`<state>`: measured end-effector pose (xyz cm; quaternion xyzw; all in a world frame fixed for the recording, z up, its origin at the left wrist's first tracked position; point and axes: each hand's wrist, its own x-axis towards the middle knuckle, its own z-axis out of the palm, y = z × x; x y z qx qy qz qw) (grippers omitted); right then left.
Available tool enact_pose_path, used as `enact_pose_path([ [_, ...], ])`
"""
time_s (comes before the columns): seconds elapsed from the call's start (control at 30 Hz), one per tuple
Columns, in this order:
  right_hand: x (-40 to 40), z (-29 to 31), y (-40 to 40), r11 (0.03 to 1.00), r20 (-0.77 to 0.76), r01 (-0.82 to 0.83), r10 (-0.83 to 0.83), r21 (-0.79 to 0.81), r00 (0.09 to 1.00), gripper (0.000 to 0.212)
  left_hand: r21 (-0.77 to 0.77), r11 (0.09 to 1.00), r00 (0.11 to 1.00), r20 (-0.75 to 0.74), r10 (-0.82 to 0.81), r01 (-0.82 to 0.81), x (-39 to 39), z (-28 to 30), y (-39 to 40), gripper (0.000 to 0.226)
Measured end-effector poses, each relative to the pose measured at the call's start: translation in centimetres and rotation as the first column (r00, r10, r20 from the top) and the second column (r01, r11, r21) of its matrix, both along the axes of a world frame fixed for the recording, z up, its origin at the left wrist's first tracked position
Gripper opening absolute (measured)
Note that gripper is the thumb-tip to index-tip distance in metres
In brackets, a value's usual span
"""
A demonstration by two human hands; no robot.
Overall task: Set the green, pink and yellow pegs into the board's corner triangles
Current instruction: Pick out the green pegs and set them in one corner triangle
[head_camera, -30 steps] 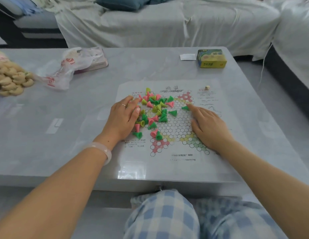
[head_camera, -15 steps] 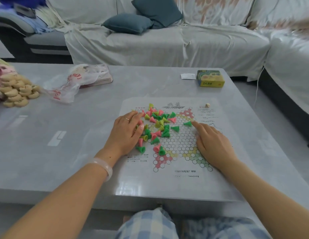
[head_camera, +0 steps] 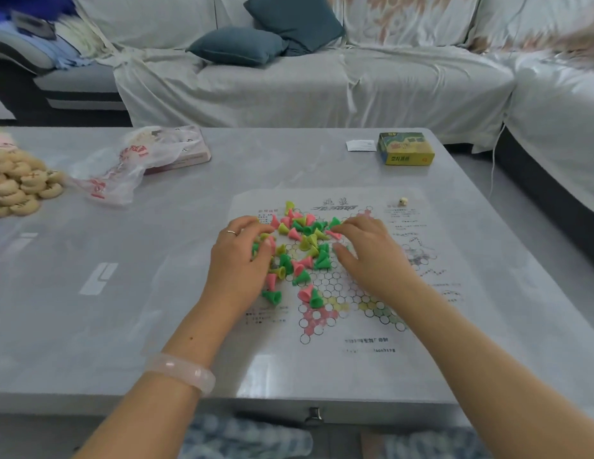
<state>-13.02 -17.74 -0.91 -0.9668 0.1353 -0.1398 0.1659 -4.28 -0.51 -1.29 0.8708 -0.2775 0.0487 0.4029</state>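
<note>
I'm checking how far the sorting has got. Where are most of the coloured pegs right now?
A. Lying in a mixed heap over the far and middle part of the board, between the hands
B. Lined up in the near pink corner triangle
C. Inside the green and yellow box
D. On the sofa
A: the pegs lie jumbled, colours mixed, on the board between the left hand and right hand; the near pink triangle shows bare circles.

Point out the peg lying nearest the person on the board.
The green peg beside a pink peg, just above the pink corner triangle. Every other peg lies farther up the board, in the pile between the hands.
</note>
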Motion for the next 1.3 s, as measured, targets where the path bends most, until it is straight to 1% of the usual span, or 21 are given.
enact_pose_path([
  [0.1,0.2,-0.6,0.5,0.999,-0.061,-0.018,0.017,-0.029,0.998,0.036,-0.019,0.997,0.996,0.065,-0.069,0.070,-1.9,0.6,-0.7,0.023],
  [0.2,-0.2,-1.0,0.9,1.000,-0.104,-0.015,0.013,-0.023,0.995,0.039,0.029,0.990,0.989,0.049,-0.138,0.137,-2.5,0.6,-1.2,0.025],
  [0.3,-0.1,-1.3,1.1,0.999,-0.151,-0.021,0.016,-0.033,0.988,0.049,0.079,0.987,0.989,0.034,-0.146,0.143,-2.6,0.6,-1.8,0.025],
  [0.37,0.3,-1.4,1.2,0.998,-0.138,-0.035,0.028,-0.043,0.990,0.052,0.091,0.990,0.993,0.032,-0.114,0.111,-2.8,0.6,-2.0,0.025],
  [0.47,1.1,-1.6,1.4,0.997,-0.119,-0.046,0.039,-0.059,0.992,0.046,0.066,0.997,0.998,0.029,-0.053,0.051,-3.1,0.9,-2.3,0.024],
  [0.6,1.5,-1.8,1.5,0.997,-0.067,-0.082,0.082,0.015,0.994,0.033,0.067,0.996,0.998,0.014,-0.057,0.056,-3.6,1.1,-2.8,0.024],
  [0.7,1.5,-1.9,1.4,0.995,-0.030,-0.089,0.091,0.046,0.995,0.023,0.020,0.996,0.996,-0.025,-0.084,0.085,-4.2,1.4,-3.0,0.024],
  [0.8,1.5,-2.3,0.9,0.995,0.023,-0.068,0.067,0.073,0.998,0.016,-0.083,0.988,0.986,-0.088,-0.141,0.134,-4.9,2.0,-3.3,0.023],
  [0.9,1.4,-2.3,0.4,0.988,0.045,-0.020,0.013,0.155,0.999,0.012,-0.158,0.979,0.965,-0.209,-0.160,0.128,-4.9,3.1,-3.9,0.024],
  [0.97,1.2,-2.1,0.3,0.974,0.053,0.010,-0.022,0.224,0.998,0.010,-0.254,0.965,0.930,-0.334,-0.151,0.066,-5.0,3.7,-4.1,0.024],
  [1.03,0.7,-1.2,0.3,0.941,0.086,0.055,-0.089,0.335,0.992,0.009,-0.353,0.935,0.861,-0.487,-0.146,-0.042,-5.0,3.8,-4.4,0.026],
  [1.07,0.4,-0.5,0.3,0.909,0.121,0.065,-0.125,0.411,0.985,0.007,-0.404,0.909,0.808,-0.567,-0.161,-0.103,-5.0,3.7,-4.5,0.027],
  [1.1,0.0,0.4,0.5,0.879,0.167,0.054,-0.150,0.474,0.975,0.006,-0.467,0.867,0.731,-0.651,-0.202,-0.176,-4.9,3.7,-4.7,0.027],
  [1.13,-0.4,1.4,0.7,0.860,0.214,0.027,-0.157,0.509,0.964,0.007,-0.527,0.808,0.623,-0.732,-0.275,-0.263,-4.9,3.6,-4.9,0.026],
  [1.17,-0.7,2.3,1.1,0.853,0.252,-0.009,-0.145,0.522,0.957,0.009,-0.574,0.740,0.488,-0.786,-0.378,-0.351,-4.9,3.7,-5.1,0.026],
  [1.2,-1.0,3.2,1.5,0.854,0.274,-0.042,-0.120,0.519,0.954,0.011,-0.594,0.685,0.352,-0.803,-0.481,-0.421,-4.9,3.7,-5.3,0.028],
  [1.23,-1.3,3.8,2.0,0.864,0.280,-0.065,-0.089,0.499,0.956,0.012,-0.596,0.659,0.233,-0.796,-0.559,-0.459,-5.0,3.8,-5.4,0.030],
  [1.27,-1.5,4.3,2.4,0.882,0.274,-0.077,-0.060,0.464,0.960,0.012,-0.594,0.650,0.133,-0.778,-0.614,-0.473,-5.2,3.8,-5.4,0.033],
  [1.3,-1.8,4.5,2.7,0.904,0.258,-0.081,-0.034,0.420,0.965,0.014,-0.595,0.641,0.054,-0.752,-0.657,-0.485,-5.3,3.9,-5.4,0.035],
])
